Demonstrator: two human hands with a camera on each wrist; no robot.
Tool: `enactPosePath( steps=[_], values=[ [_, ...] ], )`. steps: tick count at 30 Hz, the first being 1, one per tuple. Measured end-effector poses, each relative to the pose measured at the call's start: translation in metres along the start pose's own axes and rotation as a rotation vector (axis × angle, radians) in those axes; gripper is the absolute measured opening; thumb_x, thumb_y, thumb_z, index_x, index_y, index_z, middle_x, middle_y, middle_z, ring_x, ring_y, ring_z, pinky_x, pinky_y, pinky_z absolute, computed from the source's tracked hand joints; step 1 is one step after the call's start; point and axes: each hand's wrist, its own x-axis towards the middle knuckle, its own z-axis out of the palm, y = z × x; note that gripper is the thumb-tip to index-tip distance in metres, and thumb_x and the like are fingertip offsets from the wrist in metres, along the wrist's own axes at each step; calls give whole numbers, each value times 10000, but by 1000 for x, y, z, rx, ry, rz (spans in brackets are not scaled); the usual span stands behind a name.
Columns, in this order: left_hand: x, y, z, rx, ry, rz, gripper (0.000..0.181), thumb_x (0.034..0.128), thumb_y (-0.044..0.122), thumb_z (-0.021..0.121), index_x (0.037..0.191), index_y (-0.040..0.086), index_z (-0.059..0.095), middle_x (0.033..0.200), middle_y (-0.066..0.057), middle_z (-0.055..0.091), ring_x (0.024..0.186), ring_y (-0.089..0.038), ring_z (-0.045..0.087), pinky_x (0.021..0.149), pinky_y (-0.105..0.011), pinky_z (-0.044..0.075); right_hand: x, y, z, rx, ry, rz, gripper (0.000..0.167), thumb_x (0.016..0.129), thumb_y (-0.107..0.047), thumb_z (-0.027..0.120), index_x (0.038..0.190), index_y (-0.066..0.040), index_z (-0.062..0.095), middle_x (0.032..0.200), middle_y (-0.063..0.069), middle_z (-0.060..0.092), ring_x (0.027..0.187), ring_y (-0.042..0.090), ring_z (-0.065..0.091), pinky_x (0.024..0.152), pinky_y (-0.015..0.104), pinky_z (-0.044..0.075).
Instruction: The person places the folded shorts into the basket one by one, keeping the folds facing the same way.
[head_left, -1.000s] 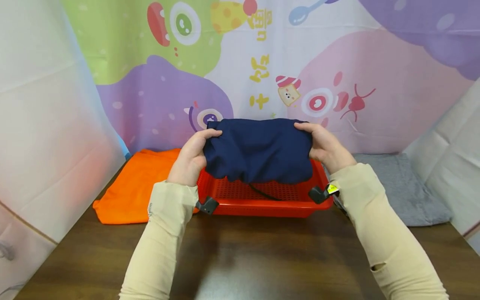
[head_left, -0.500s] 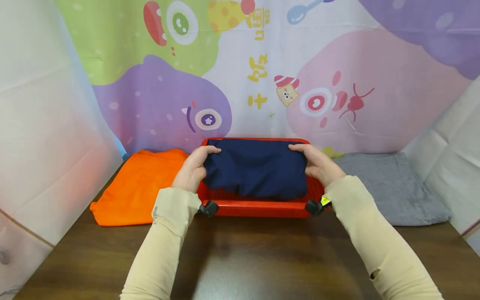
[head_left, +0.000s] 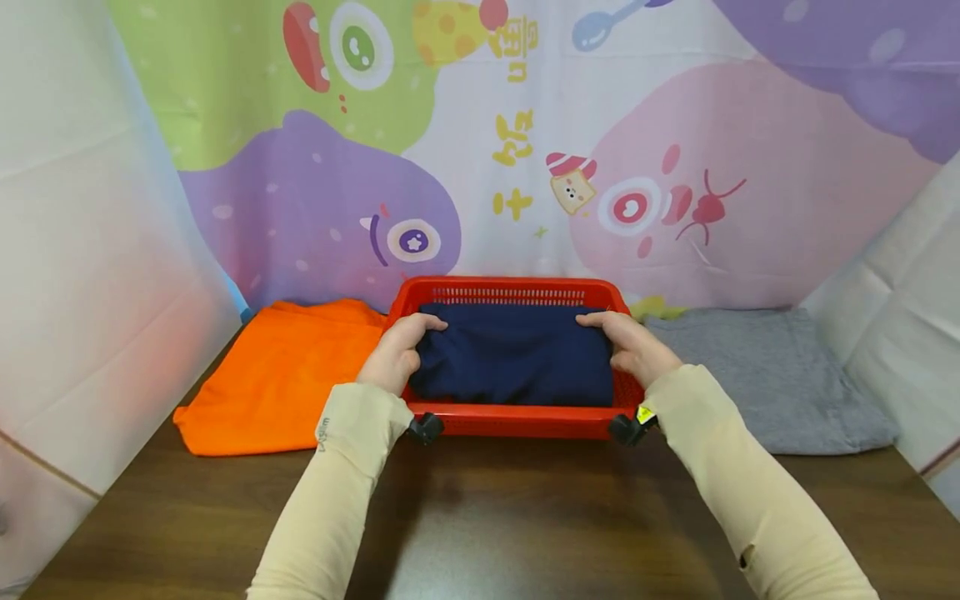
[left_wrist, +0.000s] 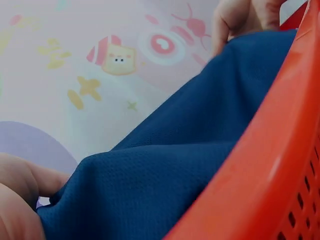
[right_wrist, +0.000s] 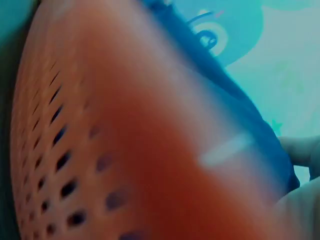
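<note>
Head view alone gave the full layout: orange cloth (head_left: pixel 288 379) left of the basket (head_left: pixel 517 422), grey cloth (head_left: pixel 780 379) to its right, table (head_left: pixel 525 517) beneath, printed curtain (head_left: pixel 487 242) behind. Left wrist view, from low down, showed folds in the navy cloth (head_left: pixel 517 354) bulging above the near rim, with a hand at either end. Right wrist view mostly blurred red: the basket's outer wall with rows of holes, a strip of navy beyond, part of the right hand at the edge.

Count: 3 cloths (1 navy, 1 orange, 1 grey), 1 basket, 2 hands, 2 beige sleeves (head_left: pixel 322 492), 2 black devices (head_left: pixel 427 427) at the wrists.

Navy cloth lay between the hands, within the basket's opening. Left hand (head_left: pixel 392 354) pinched its left end, right hand (head_left: pixel 633 348) its right end, thumbs on top; other fingers mostly hidden in the head view. Could not tell whether its underside touched the basket floor.
</note>
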Motion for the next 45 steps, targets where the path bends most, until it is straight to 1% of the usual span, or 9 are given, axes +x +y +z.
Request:
enactPosePath(
  steps=[11, 14, 18, 21, 23, 29, 32, 36, 45],
  values=[
    [8, -5, 1, 31, -20, 193, 738, 853, -13, 496, 1471, 147, 126, 1529, -31, 92, 1361, -227, 172, 1106, -342, 206, 6, 5, 0, -113, 28, -26, 522, 944, -232, 454, 1390, -42, 261, 1163, 41, 460, 826, 128, 555, 756, 281, 487],
    [69, -19, -13, 87, -6, 195, 798, 803, -5, 585, 1465, 174, 176, 1520, -12, 134, 1317, -223, 250, 1037, -327, 330, 7, 6, -1, -150, 28, -25, 548, 955, -208, 430, 1424, -33, 207, 1285, 79, 404, 838, 123, 547, 798, 286, 477],
    [205, -49, -46, 159, 11, 178, 903, 735, 22, 671, 1458, 263, 186, 1515, 15, 135, 1301, -242, 265, 992, -390, 373, 8, 9, -2, -218, 8, -20, 550, 974, -182, 378, 1446, -53, 128, 1414, 124, 294, 942, 160, 517, 921, 337, 430],
    [241, -59, -56, 235, 2, 163, 908, 733, 60, 689, 1450, 307, 191, 1515, 22, 141, 1333, -255, 224, 1026, -451, 324, 9, 10, -2, -257, 7, -5, 571, 977, -170, 367, 1455, -66, 73, 1460, 153, 235, 1108, 249, 465, 1006, 394, 369],
    [223, -56, -53, 317, -14, 157, 877, 777, 77, 658, 1459, 300, 153, 1524, 8, 116, 1352, -269, 192, 1041, -474, 292, 10, 11, -1, -278, 7, 8, 609, 977, -165, 364, 1462, -77, 7, 1481, 163, 194, 1220, 302, 396, 1037, 424, 329],
    [47, -20, -10, 633, -73, 61, 656, 955, 119, 387, 1474, 172, -10, 1535, -75, -14, 1391, -302, 45, 1092, -523, 126, 8, 15, 1, -418, -35, 22, 740, 955, -150, 417, 1445, -101, -135, 1507, 171, 59, 1338, 361, 223, 1073, 486, 234],
    [-9, -9, 1, 712, -106, 35, 615, 981, 145, 321, 1466, 127, -56, 1531, -98, -50, 1390, -313, 20, 1093, -531, 102, 6, 19, 1, -520, -49, 15, 830, 933, -144, 468, 1427, -102, -197, 1512, 155, -56, 1360, 358, 134, 1085, 509, 175],
    [-28, -5, 4, 742, -98, 33, 590, 988, 148, 293, 1464, 98, -51, 1530, -110, -40, 1388, -313, 38, 1097, -515, 124, 4, 23, 1, -624, -36, -8, 847, 946, -148, 444, 1386, -58, -274, 1488, 155, -215, 1375, 359, -36, 1097, 516, 80],
    [6, -24, -8, 961, -51, 141, 579, 929, 95, 355, 1416, -78, 93, 1470, -201, 180, 1269, -334, 276, 1076, -416, 253, 1, 30, 6, -890, 9, -14, 810, 963, -170, 406, 1339, 95, -261, 1465, 245, -199, 1360, 399, -56, 1099, 501, 64]
  ],
)
